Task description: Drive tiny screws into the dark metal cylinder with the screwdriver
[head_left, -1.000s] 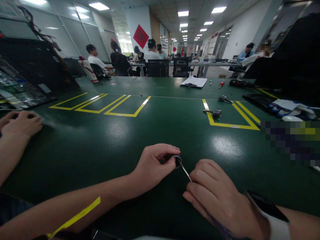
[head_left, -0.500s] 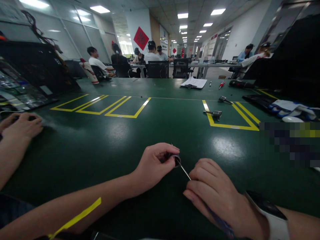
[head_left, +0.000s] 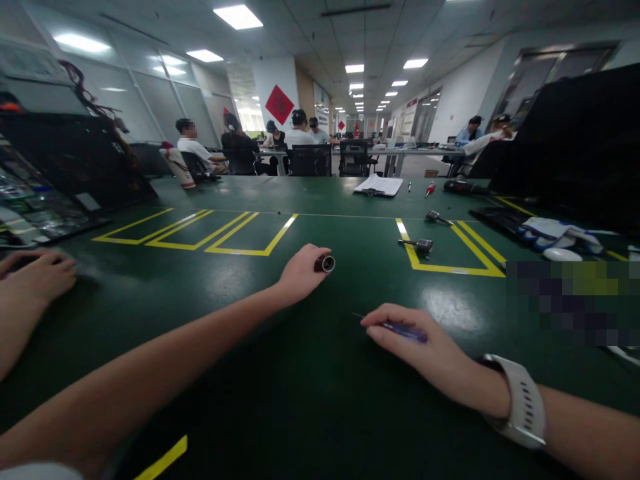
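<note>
My left hand [head_left: 301,272] is closed around a short dark cylinder [head_left: 327,264], whose hollow, pale-rimmed round end faces me. The rest of that cylinder is hidden by my fingers. Lower and to the right, my right hand [head_left: 435,357] grips a screwdriver [head_left: 407,331] with a translucent purple handle. Its thin shaft points left, apart from the cylinder. Beyond my hands, a dark metal part with a thin shaft [head_left: 423,246] lies across yellow tape, and a similar part [head_left: 436,217] rests just behind it.
Yellow tape outlines [head_left: 240,252] mark the green table [head_left: 240,400]. A co-worker's hand [head_left: 43,275] rests at the far left. Farther back lie a clipboard with papers [head_left: 380,185], a red pen-like tool [head_left: 431,189] and a dark power tool [head_left: 465,188]. Gloves [head_left: 560,233] lie right.
My left hand has moved forward and left with the cylinder. The screwdriver has come out of the cylinder's opening, and my right hand has turned so its handle shows. The view has tilted up slightly.
</note>
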### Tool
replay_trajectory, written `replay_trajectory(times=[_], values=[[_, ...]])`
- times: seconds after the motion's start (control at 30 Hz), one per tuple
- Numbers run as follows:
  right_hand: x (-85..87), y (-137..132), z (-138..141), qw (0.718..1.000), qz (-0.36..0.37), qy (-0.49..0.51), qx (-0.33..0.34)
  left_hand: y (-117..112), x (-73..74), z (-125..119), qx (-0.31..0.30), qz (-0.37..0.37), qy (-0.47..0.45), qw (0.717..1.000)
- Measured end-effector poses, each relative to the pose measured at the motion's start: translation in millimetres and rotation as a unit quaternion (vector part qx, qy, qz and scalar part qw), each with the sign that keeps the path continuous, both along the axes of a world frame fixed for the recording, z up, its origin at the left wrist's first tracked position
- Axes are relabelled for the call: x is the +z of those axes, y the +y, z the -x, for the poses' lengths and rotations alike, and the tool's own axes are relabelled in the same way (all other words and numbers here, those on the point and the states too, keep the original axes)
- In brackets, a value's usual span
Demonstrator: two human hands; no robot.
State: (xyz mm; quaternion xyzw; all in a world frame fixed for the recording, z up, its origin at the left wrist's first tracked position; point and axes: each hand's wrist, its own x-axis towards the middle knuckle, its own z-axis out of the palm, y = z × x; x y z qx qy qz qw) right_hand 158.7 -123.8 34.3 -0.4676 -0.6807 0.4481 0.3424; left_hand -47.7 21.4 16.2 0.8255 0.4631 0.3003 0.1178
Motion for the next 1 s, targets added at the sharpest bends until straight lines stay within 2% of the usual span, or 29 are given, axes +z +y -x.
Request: replay_trajectory(times=[0.07, 0.2, 0.27, 0.33, 0.43, 0.57, 0.73, 1.0], values=[[0.4, 19, -2, 0.995, 0.046, 0.084, -0.038, 12, 1.1, -4, 0.016, -0.023, 0.049, 0.998], [-0.9, 56, 0, 0.964, 0.057, 0.232, -0.117, 30, -2.1, -15, 0.013, -0.077, 0.060, 0.995], [-4.5, 69, 3, 0.947, 0.039, 0.284, -0.143, 34, -6.2, -19, 0.015, -0.060, 0.044, 0.997], [-10.3, 77, 6, 0.930, 0.036, 0.326, -0.164, 36, -10.3, -21, 0.013, -0.004, 0.019, 1.000], [-19.7, 79, 8, 0.927, 0.022, 0.340, -0.155, 36, -13.9, -19, -0.014, 0.025, -0.008, 1.000], [-25.2, 73, 10, 0.950, -0.055, 0.288, -0.107, 30, -14.2, -18, -0.092, 0.017, -0.014, 0.996], [-22.4, 63, 12, 0.980, -0.142, 0.110, -0.081, 17, -14.3, -26, -0.112, 0.003, -0.003, 0.994], [-16.5, 48, 17, 0.961, -0.246, -0.071, -0.107, 8, -13.3, -30, -0.129, -0.055, 0.038, 0.989]])
